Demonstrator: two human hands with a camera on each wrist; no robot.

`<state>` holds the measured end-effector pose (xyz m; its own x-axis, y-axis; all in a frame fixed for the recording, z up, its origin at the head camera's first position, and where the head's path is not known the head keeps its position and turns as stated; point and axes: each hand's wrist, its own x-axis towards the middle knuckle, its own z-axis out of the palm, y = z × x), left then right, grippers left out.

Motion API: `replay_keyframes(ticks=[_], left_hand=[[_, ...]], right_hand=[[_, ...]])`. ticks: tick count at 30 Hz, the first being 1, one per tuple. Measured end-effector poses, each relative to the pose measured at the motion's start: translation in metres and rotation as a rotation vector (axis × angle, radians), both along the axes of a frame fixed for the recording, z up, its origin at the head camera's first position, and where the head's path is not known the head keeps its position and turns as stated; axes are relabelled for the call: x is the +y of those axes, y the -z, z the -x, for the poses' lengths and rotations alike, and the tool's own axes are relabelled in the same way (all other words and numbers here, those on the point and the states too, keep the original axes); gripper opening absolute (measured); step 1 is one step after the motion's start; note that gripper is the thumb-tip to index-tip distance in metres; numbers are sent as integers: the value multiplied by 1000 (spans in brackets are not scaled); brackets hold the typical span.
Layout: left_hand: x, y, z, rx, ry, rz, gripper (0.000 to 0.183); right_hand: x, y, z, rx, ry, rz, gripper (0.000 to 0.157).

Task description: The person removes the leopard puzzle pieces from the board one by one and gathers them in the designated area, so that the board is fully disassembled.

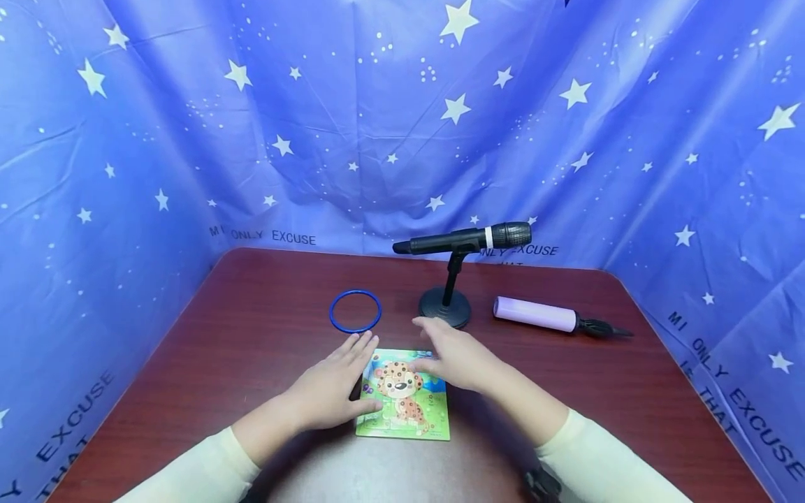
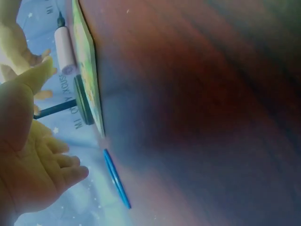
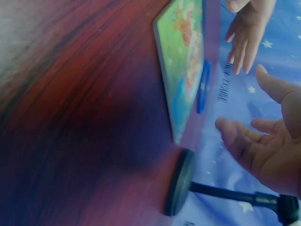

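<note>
A square jigsaw puzzle [image 1: 402, 419] with a spotted cartoon animal on a green and blue ground lies flat on the table. Over its left edge is my left hand [image 1: 333, 388], fingers extended and thumb apart, holding nothing. My right hand [image 1: 462, 356] hovers over the upper right corner, its fingers loosely bent and empty. Both wrist views show the hands raised above the board: the left palm [image 2: 33, 174] and the right palm [image 3: 277, 150] each face inward. In the right wrist view the puzzle [image 3: 176, 61] lies below both hands.
Beyond the puzzle lies a blue ring [image 1: 332, 318]. A black microphone [image 1: 434, 243] rests on a stand with a round base [image 1: 434, 307], close past my right fingertips. To the right is a lilac hand pump [image 1: 534, 313] with a black nozzle. Starry blue curtains [image 1: 358, 105] surround the reddish-brown table [image 1: 251, 314].
</note>
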<state>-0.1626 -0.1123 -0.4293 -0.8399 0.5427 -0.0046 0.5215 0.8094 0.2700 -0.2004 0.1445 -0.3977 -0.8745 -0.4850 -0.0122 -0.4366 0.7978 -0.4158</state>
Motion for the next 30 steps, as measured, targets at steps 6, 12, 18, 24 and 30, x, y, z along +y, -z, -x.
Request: replay_keyframes(ticks=[6,12,18,24,30], left_hand=[[0,8,3,-32,28,35,94],[-6,13,3,-57,113,94,75],[-9,10,2,-74,174,132,61],[-9,9,3,-91,170,177,59],[-7,7,4,-89,183,204,59]], right_hand=[[-23,21,14,-104,-69,-8,62],[-37,36,17,-128,-106,-62,56],[-43,38,16,-113,-104,-102,46],[-48,36,21,-156,-108,-130,43],[-55,34,31,-181,-122,-160,34]])
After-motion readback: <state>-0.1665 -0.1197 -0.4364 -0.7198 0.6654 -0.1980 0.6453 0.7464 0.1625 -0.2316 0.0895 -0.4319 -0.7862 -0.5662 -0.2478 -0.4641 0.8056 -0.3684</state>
